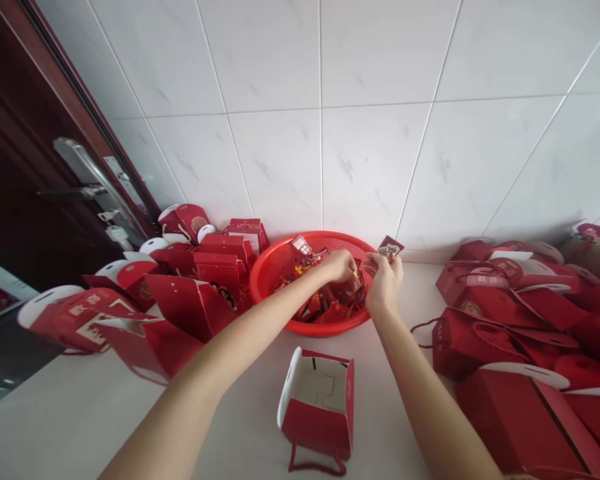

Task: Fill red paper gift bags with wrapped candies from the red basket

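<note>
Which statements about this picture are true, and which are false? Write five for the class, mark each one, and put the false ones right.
1. The left hand is at the basket. True.
2. The basket is blue. False: it is red.
3. The right hand holds a printed packet. True.
4. An open box sits on the near side of the basket. True.
5. That box has no handle. False: a cord handle shows on its near side.
</note>
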Motion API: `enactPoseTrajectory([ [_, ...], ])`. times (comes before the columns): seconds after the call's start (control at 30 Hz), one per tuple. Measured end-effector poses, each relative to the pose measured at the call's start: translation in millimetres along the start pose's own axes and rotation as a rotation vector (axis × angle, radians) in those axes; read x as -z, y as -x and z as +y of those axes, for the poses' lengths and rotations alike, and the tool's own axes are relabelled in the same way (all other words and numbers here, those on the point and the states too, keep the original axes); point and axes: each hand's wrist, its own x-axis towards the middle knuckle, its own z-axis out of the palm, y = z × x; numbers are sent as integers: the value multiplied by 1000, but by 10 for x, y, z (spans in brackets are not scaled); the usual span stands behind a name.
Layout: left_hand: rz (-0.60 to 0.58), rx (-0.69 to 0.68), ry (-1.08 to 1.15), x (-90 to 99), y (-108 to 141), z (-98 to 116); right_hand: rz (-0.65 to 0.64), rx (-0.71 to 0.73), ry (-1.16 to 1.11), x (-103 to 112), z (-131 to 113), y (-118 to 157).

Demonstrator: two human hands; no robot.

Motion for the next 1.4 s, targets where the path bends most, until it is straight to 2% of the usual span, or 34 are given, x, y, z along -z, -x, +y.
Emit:
enactPoseTrajectory([
  [0.13, 184, 10, 181, 382, 289, -129, -62, -18, -48, -9, -1, 41],
  [0.2, 299, 19, 537, 497, 501, -153, -151, -38, -70, -12, 0, 57],
  [0.3, 425, 58, 781, 538, 761, -162, -289, -49, -91, -3, -2, 66],
  [0.4, 503, 38, 862, 500, 870, -177, -474, -65, -125, 18, -11, 60],
  [0.5, 514, 29, 897, 461, 876, -202, -606, -108, -160, 42, -23, 49],
  [0.6, 483, 23, 916, 447, 872, -214, -636, -154, -163, 61, -33, 41],
  [0.87, 489, -51, 901, 490, 914, -188, -654, -173, -175, 78, -52, 23],
  [1.07, 478, -53, 893, 509, 917, -181, -643, -164, -151, 79, -49, 31],
  [1.4, 456, -63, 918, 432, 896, -226, -597, -182, -91, 93, -37, 8],
])
